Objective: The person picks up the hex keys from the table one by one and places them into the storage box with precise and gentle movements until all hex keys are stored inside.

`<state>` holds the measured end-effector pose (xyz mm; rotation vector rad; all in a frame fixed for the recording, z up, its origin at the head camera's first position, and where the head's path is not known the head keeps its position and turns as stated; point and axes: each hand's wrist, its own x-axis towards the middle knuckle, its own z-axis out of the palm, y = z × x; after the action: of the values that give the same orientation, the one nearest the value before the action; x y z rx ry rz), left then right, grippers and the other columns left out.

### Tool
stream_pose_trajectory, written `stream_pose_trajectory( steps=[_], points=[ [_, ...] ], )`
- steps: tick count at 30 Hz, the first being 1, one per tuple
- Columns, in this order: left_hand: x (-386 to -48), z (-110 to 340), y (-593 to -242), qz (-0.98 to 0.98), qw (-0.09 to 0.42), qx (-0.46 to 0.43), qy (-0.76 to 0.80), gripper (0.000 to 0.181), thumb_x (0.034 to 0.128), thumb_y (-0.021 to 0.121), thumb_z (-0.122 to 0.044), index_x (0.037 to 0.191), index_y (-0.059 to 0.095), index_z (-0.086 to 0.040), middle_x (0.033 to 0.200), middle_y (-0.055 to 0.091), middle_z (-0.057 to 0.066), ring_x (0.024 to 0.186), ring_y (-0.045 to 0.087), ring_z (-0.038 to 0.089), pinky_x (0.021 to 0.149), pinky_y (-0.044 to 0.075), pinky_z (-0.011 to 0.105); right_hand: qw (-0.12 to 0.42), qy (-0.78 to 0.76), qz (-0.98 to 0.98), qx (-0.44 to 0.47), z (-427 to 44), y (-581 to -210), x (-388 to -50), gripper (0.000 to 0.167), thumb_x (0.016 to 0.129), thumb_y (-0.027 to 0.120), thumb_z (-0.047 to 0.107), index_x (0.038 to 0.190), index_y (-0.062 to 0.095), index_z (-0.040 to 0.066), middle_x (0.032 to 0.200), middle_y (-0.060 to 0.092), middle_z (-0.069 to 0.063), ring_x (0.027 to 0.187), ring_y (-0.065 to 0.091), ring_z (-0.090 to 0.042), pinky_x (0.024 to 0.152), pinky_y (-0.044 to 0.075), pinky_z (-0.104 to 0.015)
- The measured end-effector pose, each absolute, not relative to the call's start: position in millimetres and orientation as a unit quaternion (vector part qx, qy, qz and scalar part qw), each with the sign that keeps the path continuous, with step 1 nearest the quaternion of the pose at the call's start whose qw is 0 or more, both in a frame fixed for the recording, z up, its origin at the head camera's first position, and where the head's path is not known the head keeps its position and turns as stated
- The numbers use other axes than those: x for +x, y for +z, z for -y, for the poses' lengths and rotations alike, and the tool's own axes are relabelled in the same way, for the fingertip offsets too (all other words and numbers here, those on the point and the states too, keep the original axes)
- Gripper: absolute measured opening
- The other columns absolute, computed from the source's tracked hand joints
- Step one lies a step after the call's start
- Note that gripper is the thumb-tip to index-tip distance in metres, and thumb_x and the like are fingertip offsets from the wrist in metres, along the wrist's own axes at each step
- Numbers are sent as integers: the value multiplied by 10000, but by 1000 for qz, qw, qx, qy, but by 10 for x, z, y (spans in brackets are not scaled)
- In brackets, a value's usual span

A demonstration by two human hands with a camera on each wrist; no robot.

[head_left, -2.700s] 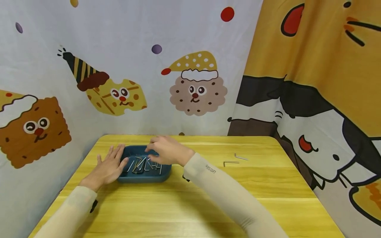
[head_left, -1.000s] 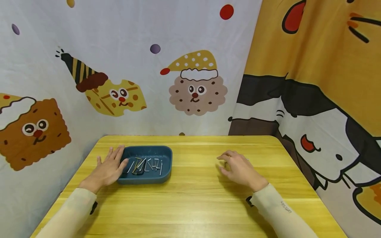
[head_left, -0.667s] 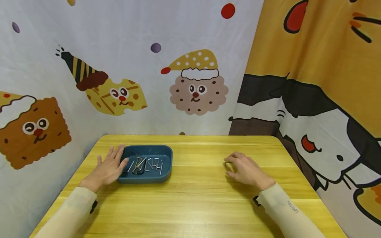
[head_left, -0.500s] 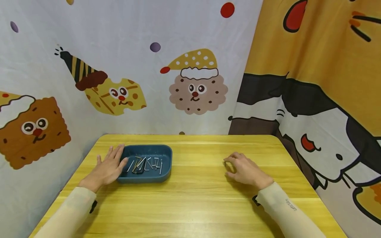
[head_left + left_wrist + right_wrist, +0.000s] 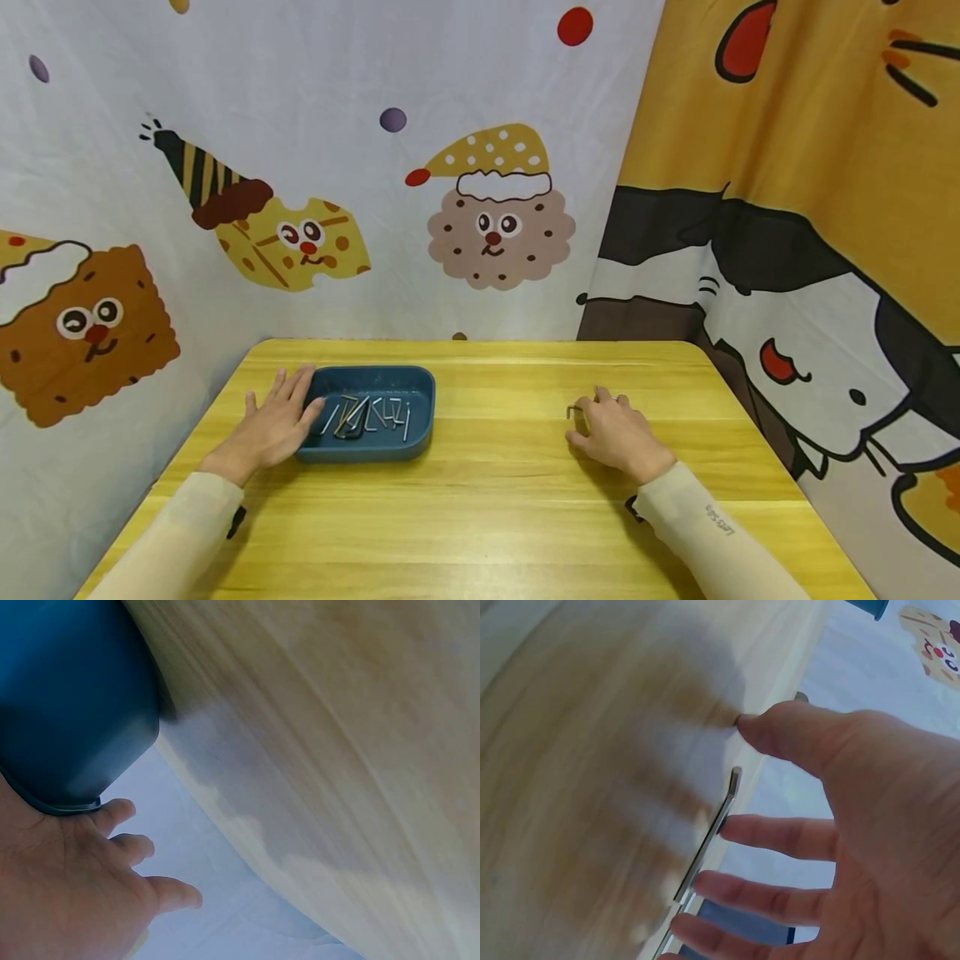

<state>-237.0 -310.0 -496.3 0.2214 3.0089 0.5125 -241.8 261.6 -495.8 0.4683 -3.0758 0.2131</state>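
My left hand [image 5: 264, 425] rests on the left end of a blue tray [image 5: 362, 454], fingers spread and straight. In the left wrist view the tray's wall [image 5: 82, 712] stands against that hand. Several L-shaped hex keys [image 5: 367, 417] lie inside the tray. On the right of the table, my right hand [image 5: 621, 433] is low over a hex key [image 5: 570, 411], mostly hidden in the head view. The right wrist view shows this hex key [image 5: 705, 844] beside the fingertips, with the thumb held apart from it. Part of a second key [image 5: 664, 941] shows below it.
A yellow wood-grain table [image 5: 480, 517] bears everything. A white curtain with cartoon prints [image 5: 360, 83] hangs behind, and a patterned curtain [image 5: 825, 292] hangs along the right side.
My right hand has gone from above the tray to the two hex keys at the right, then shifted slightly; more of the near key's bent end shows now. My left hand has stayed put.
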Motion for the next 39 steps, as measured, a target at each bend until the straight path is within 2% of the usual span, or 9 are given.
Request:
stream_pose_trajectory(
  steps=[3, 7, 9, 11, 16, 24, 29, 34, 39],
  points=[
    [-2376, 3095, -4954, -983, 40, 72, 166, 813, 1276, 364, -516, 1880, 88, -48, 1942, 124, 303, 1791, 41, 623, 1281, -23, 993, 11, 65, 987, 149, -2588, -4943, -2403, 491, 1042, 894, 377, 1381, 797, 37, 1486, 687, -385, 1108, 751, -627, 941, 670, -752],
    [-2375, 3092, -4947, -983, 40, 72, 165, 817, 1275, 362, -523, 1879, 89, -46, 1942, 123, 305, 1791, 41, 624, 1282, -26, 992, 20, 68, 983, 169, -2578, -4958, -2404, 427, 1041, 895, 326, 1345, 812, 38, 1309, 736, -302, 979, 769, -477, 884, 695, -646],
    [-2368, 3089, -4943, -983, 41, 72, 165, 819, 1275, 360, -527, 1880, 88, -46, 1941, 124, 305, 1790, 43, 624, 1283, -25, 991, 27, 72, 980, 185, -2585, -4973, -2413, 397, 1034, 900, 300, 1326, 817, 44, 1225, 743, -235, 961, 762, -414, 878, 694, -609],
    [-2359, 3088, -4939, -983, 42, 72, 165, 818, 1275, 359, -526, 1879, 89, -45, 1941, 123, 305, 1791, 42, 623, 1283, -27, 990, 37, 80, 974, 208, -2601, -4989, -2426, 365, 1025, 907, 269, 1300, 822, 45, 1193, 751, -198, 1008, 785, -421, 913, 695, -605],
    [-2350, 3090, -4929, -983, 41, 74, 166, 811, 1276, 371, -510, 1878, 93, -42, 1941, 129, 303, 1790, 50, 621, 1278, -24, 995, 39, 122, 959, 255, -2645, -5021, -2449, 242, 1034, 902, 195, 1227, 832, 68, 1215, 759, -161, 1248, 792, -495, 1078, 674, -619],
    [-2363, 3091, -4934, -983, 40, 76, 162, 816, 1275, 362, -525, 1879, 97, -44, 1938, 127, 311, 1789, 55, 624, 1276, -24, 996, 26, 138, 957, 253, -2688, -5032, -2449, 249, 1048, 904, 238, 1246, 837, 103, 1357, 787, -180, 1276, 787, -424, 1088, 670, -599],
    [-2356, 3085, -4924, -983, 40, 74, 163, 841, 1270, 338, -567, 1878, 94, -39, 1939, 116, 313, 1791, 42, 620, 1276, -34, 996, 43, 116, 960, 250, -2692, -5045, -2462, 297, 1034, 918, 264, 1273, 849, 102, 1248, 830, -139, 1139, 808, -356, 1029, 681, -592],
    [-2355, 3086, -4923, -983, 37, 74, 162, 869, 1262, 315, -606, 1878, 82, -38, 1949, 88, 297, 1799, 8, 605, 1277, -52, 993, 58, 102, 963, 242, -2661, -5029, -2448, 280, 1028, 926, 267, 1255, 867, 114, 1030, 826, -72, 898, 729, -194, 860, 687, -500],
    [-2356, 3096, -4941, -983, 37, 73, 163, 878, 1258, 313, -620, 1883, 60, -57, 1959, 61, 276, 1806, -35, 590, 1272, -73, 993, 60, 102, 963, 244, -2613, -5010, -2436, 249, 1031, 923, 256, 1223, 878, 104, 976, 841, -43, 824, 686, -135, 803, 685, -461]
  ],
)
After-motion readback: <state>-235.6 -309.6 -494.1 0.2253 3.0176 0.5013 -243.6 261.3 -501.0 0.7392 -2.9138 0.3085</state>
